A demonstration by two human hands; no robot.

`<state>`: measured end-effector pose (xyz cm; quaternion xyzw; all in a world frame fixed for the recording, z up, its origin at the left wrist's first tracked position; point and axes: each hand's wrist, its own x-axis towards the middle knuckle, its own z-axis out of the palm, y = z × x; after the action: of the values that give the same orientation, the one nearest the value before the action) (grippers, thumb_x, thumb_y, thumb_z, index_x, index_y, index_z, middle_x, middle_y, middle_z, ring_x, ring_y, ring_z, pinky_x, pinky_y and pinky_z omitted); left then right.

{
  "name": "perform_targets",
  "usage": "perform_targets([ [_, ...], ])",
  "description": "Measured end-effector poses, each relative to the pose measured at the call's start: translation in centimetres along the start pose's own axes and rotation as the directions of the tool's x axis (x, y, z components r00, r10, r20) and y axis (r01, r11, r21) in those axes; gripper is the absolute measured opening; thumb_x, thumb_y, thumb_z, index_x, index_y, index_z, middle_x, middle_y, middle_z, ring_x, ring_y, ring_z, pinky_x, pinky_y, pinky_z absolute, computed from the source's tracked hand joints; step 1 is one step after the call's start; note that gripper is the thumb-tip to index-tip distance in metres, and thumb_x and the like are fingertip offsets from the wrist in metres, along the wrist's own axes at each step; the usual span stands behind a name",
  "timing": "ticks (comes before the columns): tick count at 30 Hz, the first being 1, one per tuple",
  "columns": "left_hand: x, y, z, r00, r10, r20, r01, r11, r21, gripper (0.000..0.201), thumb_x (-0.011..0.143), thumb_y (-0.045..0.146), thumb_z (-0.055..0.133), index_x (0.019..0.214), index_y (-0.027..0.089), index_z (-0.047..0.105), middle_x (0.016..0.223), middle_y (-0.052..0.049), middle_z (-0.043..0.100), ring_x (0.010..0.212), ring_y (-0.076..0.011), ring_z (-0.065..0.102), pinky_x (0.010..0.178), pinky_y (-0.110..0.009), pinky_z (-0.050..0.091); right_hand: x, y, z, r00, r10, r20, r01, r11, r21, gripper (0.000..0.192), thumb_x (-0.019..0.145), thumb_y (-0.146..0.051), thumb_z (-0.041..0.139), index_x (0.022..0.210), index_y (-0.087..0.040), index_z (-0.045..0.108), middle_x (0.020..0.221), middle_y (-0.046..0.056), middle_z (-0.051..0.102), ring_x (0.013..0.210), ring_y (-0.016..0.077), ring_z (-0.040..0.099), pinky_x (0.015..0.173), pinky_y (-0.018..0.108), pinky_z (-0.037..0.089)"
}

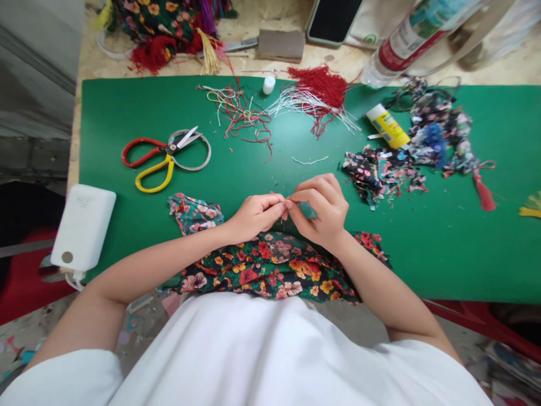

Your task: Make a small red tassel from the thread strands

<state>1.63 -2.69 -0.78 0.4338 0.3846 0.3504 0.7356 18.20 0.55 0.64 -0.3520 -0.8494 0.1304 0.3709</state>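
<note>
Pinching a thin red thread (282, 198) between them, the left hand (253, 217) and right hand (321, 211) meet fingertip to fingertip just above the near edge of the green mat (253, 169); both sets of fingers are closed together on the thread, which is too fine to trace beyond the pinch. Judged from this grip, the step in hand is fine thread work, knotting or twisting, and the following move calls for steady tension and small fingertip motion rather than reach. Floral cloth (270, 270) lies directly under the wrists, draped over the mat's near edge toward the lap. Open mat lies between the hands and the scissors (167, 155), which rest well apart to the left, blades partly open. Loose cords (240, 110) and a red tassel bundle (319, 84) lie farther back; cloth scraps (380, 172) and a glue stick (387, 127) crowd the right. A white box (82, 225) overhangs the mat's left edge, so leftward room is limited there.
</note>
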Motion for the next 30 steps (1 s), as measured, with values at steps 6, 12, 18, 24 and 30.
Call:
perform_targets([
  [6,-0.1,0.0,-0.1,1.0,-0.004,0.023,0.004,1.0,-0.002,0.039,0.084,0.053,0.049,0.073,0.016,0.053,0.045,0.009,0.032,0.039,-0.0033,0.026,0.043,-0.019,0.02,0.3,-0.1,-0.1,0.997,0.016,0.075,-0.028,0.986,0.165,0.005,0.083,-0.023,0.056,0.08,-0.021,0.053,0.075,0.003,0.06,0.072,0.0178,0.055,0.067,0.036,0.043],
  [12,-0.1,0.0,-0.1,1.0,-0.019,0.025,0.019,1.0,-0.017,0.033,0.085,0.048,0.051,0.078,0.015,0.054,0.048,0.008,0.034,0.039,-0.0027,0.028,0.042,-0.018,0.021,0.7,-0.2,-0.5,0.986,0.023,0.168,-0.069,0.959,0.276,0.006,0.085,-0.023,0.055,0.09,-0.02,0.058,0.081,0.005,0.061,0.079,0.0181,0.056,0.073,0.036,0.044],
  [18,0.0,0.2,-0.1,0.996,-0.025,0.088,0.026,1.0,-0.015,0.033,0.085,0.047,0.05,0.078,0.015,0.052,0.047,0.009,0.03,0.039,-0.0031,0.026,0.042,-0.018,0.022,0.8,0.4,-0.7,0.974,0.019,0.226,-0.101,0.929,0.357,0.009,0.085,-0.028,0.058,0.089,-0.021,0.062,0.085,0.005,0.059,0.083,0.0178,0.055,0.075,0.036,0.044],
  [24,-0.1,0.3,-0.3,0.995,0.008,0.099,-0.023,0.988,0.154,0.032,0.088,0.043,0.045,0.076,0.014,0.053,0.048,0.009,0.031,0.042,-0.0037,0.028,0.045,-0.018,0.024,1.0,1.1,-1.0,0.959,0.021,0.282,-0.157,0.868,0.47,0.016,0.082,-0.035,0.064,0.079,-0.02,0.063,0.078,0.003,0.056,0.077,0.0158,0.053,0.071,0.032,0.042],
  [30,-0.1,0.4,-0.3,0.993,0.04,0.108,-0.059,0.983,0.175,0.035,0.089,0.045,0.042,0.075,0.014,0.051,0.048,0.009,0.03,0.043,-0.0037,0.029,0.045,-0.018,0.024,1.1,1.1,-1.2,0.947,0.077,0.312,-0.228,0.846,0.482,0.021,0.081,-0.039,0.065,0.073,-0.02,0.061,0.073,0.002,0.055,0.073,0.0147,0.052,0.067,0.03,0.042],
])
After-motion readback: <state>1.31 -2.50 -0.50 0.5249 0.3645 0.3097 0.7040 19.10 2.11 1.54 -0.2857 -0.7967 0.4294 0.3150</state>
